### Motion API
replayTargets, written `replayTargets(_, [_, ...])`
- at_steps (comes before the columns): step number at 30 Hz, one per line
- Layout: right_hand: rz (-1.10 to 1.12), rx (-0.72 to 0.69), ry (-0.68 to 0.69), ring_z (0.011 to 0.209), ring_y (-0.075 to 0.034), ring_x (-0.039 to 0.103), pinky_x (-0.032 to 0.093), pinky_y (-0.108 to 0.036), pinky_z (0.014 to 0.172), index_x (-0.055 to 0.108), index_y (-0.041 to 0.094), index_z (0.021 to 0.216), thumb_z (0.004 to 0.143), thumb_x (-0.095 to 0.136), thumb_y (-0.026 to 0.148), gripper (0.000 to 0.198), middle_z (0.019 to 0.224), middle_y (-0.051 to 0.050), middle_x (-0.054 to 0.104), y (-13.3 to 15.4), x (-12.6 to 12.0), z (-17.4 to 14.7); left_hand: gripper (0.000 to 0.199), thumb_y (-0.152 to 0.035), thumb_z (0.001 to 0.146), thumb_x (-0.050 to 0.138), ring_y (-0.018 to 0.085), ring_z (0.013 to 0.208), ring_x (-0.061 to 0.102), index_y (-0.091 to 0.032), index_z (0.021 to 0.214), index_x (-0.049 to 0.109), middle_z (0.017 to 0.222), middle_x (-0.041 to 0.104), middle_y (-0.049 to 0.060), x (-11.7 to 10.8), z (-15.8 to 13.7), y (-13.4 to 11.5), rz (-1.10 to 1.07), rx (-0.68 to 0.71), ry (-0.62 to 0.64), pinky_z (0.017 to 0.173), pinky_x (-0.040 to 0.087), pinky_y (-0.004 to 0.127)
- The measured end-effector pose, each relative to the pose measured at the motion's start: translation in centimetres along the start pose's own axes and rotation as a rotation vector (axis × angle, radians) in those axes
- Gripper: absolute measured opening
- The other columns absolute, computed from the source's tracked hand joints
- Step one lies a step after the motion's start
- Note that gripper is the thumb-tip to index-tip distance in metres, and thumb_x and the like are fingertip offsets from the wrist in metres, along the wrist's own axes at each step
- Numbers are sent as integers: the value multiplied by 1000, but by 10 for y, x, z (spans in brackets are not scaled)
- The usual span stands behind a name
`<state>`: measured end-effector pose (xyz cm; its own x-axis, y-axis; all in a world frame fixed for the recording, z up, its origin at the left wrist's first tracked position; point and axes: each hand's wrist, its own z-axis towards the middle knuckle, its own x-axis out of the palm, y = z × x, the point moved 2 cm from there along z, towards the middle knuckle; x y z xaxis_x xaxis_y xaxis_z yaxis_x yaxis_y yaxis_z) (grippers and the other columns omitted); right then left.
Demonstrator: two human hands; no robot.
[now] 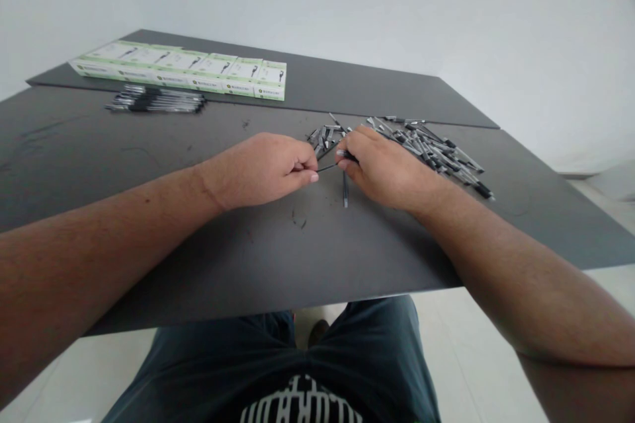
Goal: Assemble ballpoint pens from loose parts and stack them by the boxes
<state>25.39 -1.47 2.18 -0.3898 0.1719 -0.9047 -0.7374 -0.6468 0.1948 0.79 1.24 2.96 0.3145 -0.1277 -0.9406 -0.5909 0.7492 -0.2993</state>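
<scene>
Over the middle of the table, my left hand is closed, thumb and fingertips pinching one end of a thin dark pen refill. The refill spans the small gap to my right hand. Closed too, my right hand grips a pen part with a black section between thumb and fingers; whether the refill enters it I cannot tell. Below the right fingers a slim pen piece points toward me. Just beyond both hands lies a small heap of clear and black pen caps, partly covered by the right hand.
A loose pile of clear and black pen parts spreads to the right. At the back left, a bundle of pens lies before a row of green-and-white boxes. Small dark marks show on the grey table; its front edge is near my lap.
</scene>
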Motion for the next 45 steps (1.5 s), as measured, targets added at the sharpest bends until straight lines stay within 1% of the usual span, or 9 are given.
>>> replayTargets(3, [59,-3,-94,113,-33,74,59,-47,105,72,22,115,106,61,20,14,118,-15,80,-1,-2,1,28,-44,101,61,23,86,73,-23,102,81,92,81,4,-1,1,2,-35,-33,-22,83,46,34])
replayTargets(7, [140,40,-166,111,-33,75,60,-51,106,77,21,122,105,64,23,22,118,-14,83,-4,-9,0,23,-42,100,67,21,78,69,-22,96,77,82,77,2,-7,2,6,-158,-101,-171,76,45,33])
replayTargets(13, [260,-67,-117,120,-31,77,60,-51,114,86,21,129,114,48,24,41,123,-13,87,-5,-14,-3,20,-40,105,71,18,55,68,-24,93,66,70,74,1,-4,5,9,-669,-237,-307,57,49,31])
replayTargets(17, [235,-75,-81,121,-31,78,59,-48,113,87,20,127,113,52,22,38,121,-13,88,-4,-14,-1,19,-32,104,78,18,61,74,-23,93,65,72,72,1,-1,5,6,-906,-256,-464,61,63,31])
replayTargets(21, [215,3,-51,114,-31,79,60,-45,106,88,22,126,109,64,26,30,120,-12,88,-3,-15,1,17,-24,98,83,16,69,78,-21,95,67,80,73,0,-3,3,0,-1029,-288,-549,63,66,27])
replayTargets(26, [228,122,-25,96,-26,77,58,-37,92,88,23,117,103,69,27,24,110,-7,89,2,-19,0,19,-22,93,85,14,69,76,-22,98,67,83,75,0,-6,3,-2,-1122,-326,-616,63,66,25])
replayTargets(30, [224,95,-16,91,-24,76,57,-36,88,88,22,114,102,68,26,24,105,-6,88,4,-20,0,21,-24,93,84,15,71,75,-24,99,64,86,77,0,-8,2,1,-1150,-358,-648,64,67,27])
replayTargets(36, [213,85,-4,89,-24,75,55,-35,85,87,23,113,102,69,26,21,105,-6,89,3,-20,0,19,-31,99,79,18,79,78,-25,105,62,96,80,4,-8,1,5,-1088,-359,-602,74,72,35])
replayTargets(45, [215,70,2,83,-22,72,52,-34,81,88,22,112,102,68,25,23,101,-5,87,3,-20,0,21,-29,96,82,16,78,78,-24,104,63,95,80,4,-5,2,1,-1105,-341,-578,71,71,31])
